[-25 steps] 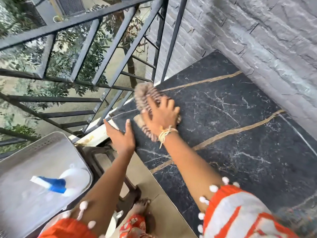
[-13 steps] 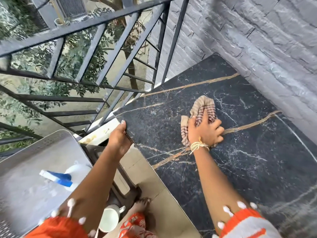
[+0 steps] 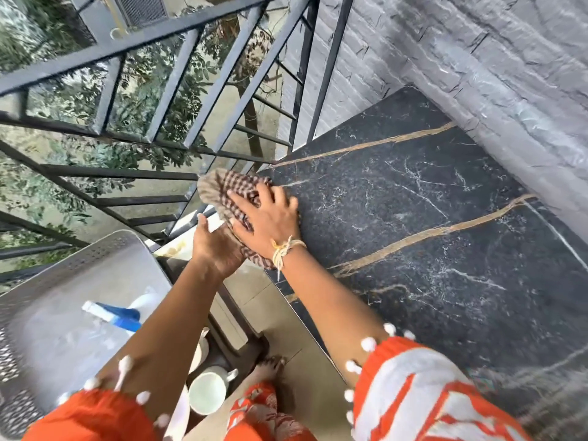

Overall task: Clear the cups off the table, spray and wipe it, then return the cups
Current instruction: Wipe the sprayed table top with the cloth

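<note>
Black marble table (image 3: 429,237) with gold and white veins fills the right side of a balcony, set against a grey stone wall (image 3: 477,58). Dark metal railing (image 3: 178,78) runs along the far left, with green trees beyond it.

At the table's far left corner, the right hand (image 3: 270,218) lies flat with fingers spread, pressing a brown and white checked cloth (image 3: 229,189) onto the marble. Part of the cloth bunches past the table's edge toward the railing. A pale string bracelet (image 3: 283,249) is tied round the right wrist.

The left hand (image 3: 213,243) sits just beside the right, at the table's left edge below the cloth. Its fingers look straight and together, cupped against the edge; whether it touches the cloth is hard to tell.

Left of the table stands a grey perforated metal seat (image 3: 63,297). A white spray bottle with a blue nozzle (image 3: 117,316) lies on it, blurred.

Lower down, between the seat and the table, a white cup (image 3: 208,389) with a handle rests on a dark low stand, another pale cup partly hidden behind the left arm. Both arms wear orange and white sleeves (image 3: 429,402) edged with white pompoms. A bare foot (image 3: 267,367) stands on the beige tiled floor
</note>
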The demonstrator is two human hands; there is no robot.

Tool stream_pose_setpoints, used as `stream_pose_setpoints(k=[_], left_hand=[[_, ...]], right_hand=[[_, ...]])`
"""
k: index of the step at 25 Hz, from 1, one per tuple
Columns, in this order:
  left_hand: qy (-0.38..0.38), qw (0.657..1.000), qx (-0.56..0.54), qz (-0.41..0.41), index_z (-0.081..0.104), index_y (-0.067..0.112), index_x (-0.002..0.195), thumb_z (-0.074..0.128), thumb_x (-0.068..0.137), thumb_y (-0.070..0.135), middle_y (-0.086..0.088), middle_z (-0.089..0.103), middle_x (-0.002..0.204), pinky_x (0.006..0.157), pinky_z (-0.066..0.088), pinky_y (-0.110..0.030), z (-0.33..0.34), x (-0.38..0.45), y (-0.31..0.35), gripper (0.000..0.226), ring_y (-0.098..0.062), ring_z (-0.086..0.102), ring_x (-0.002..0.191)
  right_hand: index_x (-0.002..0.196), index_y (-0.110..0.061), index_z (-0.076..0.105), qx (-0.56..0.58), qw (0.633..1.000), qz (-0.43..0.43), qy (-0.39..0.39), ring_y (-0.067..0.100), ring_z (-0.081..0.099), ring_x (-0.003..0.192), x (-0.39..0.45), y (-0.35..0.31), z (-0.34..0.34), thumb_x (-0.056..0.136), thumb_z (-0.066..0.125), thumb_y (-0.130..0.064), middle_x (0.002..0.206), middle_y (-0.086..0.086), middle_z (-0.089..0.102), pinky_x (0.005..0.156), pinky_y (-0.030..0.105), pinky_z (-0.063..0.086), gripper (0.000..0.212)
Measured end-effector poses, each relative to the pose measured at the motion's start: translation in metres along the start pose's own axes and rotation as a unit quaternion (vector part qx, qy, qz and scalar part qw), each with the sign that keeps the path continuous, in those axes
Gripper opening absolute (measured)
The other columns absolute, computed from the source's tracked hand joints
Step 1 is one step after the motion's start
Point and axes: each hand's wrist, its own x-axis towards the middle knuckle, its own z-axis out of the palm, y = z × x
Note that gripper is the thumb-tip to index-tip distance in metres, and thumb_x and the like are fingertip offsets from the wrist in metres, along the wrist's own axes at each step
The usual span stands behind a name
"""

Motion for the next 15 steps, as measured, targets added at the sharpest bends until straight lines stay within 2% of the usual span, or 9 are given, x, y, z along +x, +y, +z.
stream_pose_setpoints(k=[2, 3, 6, 9, 12, 14, 15], left_hand=[[0.045, 0.997, 0.053, 0.019, 0.060, 0.010, 0.103, 0.036, 0.095, 0.057, -0.009, 0.072, 0.081, 0.070, 0.055, -0.036, 0.012, -0.007, -0.006, 0.053, -0.023, 0.069, 0.075], [0.070, 0.992, 0.096, 0.029, 0.059, 0.012, 0.097, 0.042, 0.096, 0.048, -0.005, 0.068, 0.076, 0.065, 0.052, -0.032, 0.017, -0.011, -0.011, 0.040, -0.020, 0.065, 0.071], [0.121, 0.972, 0.202, 0.023, 0.058, 0.012, 0.102, 0.050, 0.096, 0.028, -0.004, 0.062, 0.083, 0.053, 0.052, -0.027, 0.025, -0.020, -0.039, 0.019, -0.019, 0.060, 0.072], [0.102, 0.965, 0.240, 0.005, 0.056, 0.015, 0.104, 0.050, 0.098, 0.030, -0.006, 0.065, 0.092, 0.055, 0.057, -0.030, 0.018, -0.030, -0.066, 0.018, -0.022, 0.063, 0.077], [0.103, 0.957, 0.271, 0.025, 0.054, 0.013, 0.107, 0.053, 0.096, 0.033, -0.004, 0.063, 0.091, 0.052, 0.056, -0.029, 0.007, -0.033, -0.073, 0.022, -0.020, 0.063, 0.072], [0.145, 0.927, 0.337, 0.077, 0.047, 0.011, 0.121, 0.061, 0.092, 0.032, -0.004, 0.061, 0.092, 0.056, 0.056, -0.033, 0.005, -0.034, -0.071, 0.038, -0.022, 0.063, 0.069], [0.178, 0.891, 0.402, 0.111, 0.043, 0.010, 0.126, 0.065, 0.089, 0.033, -0.006, 0.062, 0.098, 0.064, 0.057, -0.038, 0.005, -0.035, -0.070, 0.049, -0.025, 0.064, 0.075]], right_hand=[[0.142, -0.048, 0.033, 0.003, 1.000, 0.025, 0.017, 0.031, 0.042, 0.119, -0.035, 0.019, 0.003, 0.085, 0.037, -0.064, 0.144, 0.009, 0.040, 0.095, 0.049, 0.037, 0.060], [0.141, -0.048, 0.034, 0.006, 0.999, 0.044, 0.017, 0.031, 0.043, 0.118, -0.057, 0.026, 0.004, 0.084, 0.038, -0.064, 0.144, 0.008, 0.040, 0.094, 0.049, 0.037, 0.060], [0.140, -0.049, 0.034, -0.005, 0.996, 0.090, -0.007, 0.031, 0.043, 0.118, -0.116, 0.054, 0.005, 0.082, 0.035, -0.065, 0.144, 0.007, 0.040, 0.094, 0.050, 0.039, 0.060], [0.140, -0.047, 0.036, -0.019, 0.982, 0.187, 0.009, 0.031, 0.043, 0.114, -0.150, 0.118, -0.002, 0.083, 0.030, -0.067, 0.142, 0.005, 0.041, 0.093, 0.045, 0.040, 0.061], [0.144, -0.045, 0.029, -0.029, 0.945, 0.326, -0.021, 0.033, 0.039, 0.117, -0.160, 0.182, -0.010, 0.086, 0.029, -0.067, 0.145, 0.007, 0.034, 0.093, 0.044, 0.037, 0.062], [0.144, -0.045, 0.029, -0.031, 0.922, 0.387, -0.012, 0.034, 0.038, 0.117, -0.157, 0.188, -0.010, 0.087, 0.031, -0.067, 0.146, 0.010, 0.034, 0.091, 0.046, 0.035, 0.061], [0.143, -0.044, 0.031, -0.025, 0.918, 0.397, 0.003, 0.034, 0.038, 0.117, -0.154, 0.179, -0.009, 0.087, 0.030, -0.066, 0.145, 0.010, 0.036, 0.091, 0.046, 0.034, 0.060]])
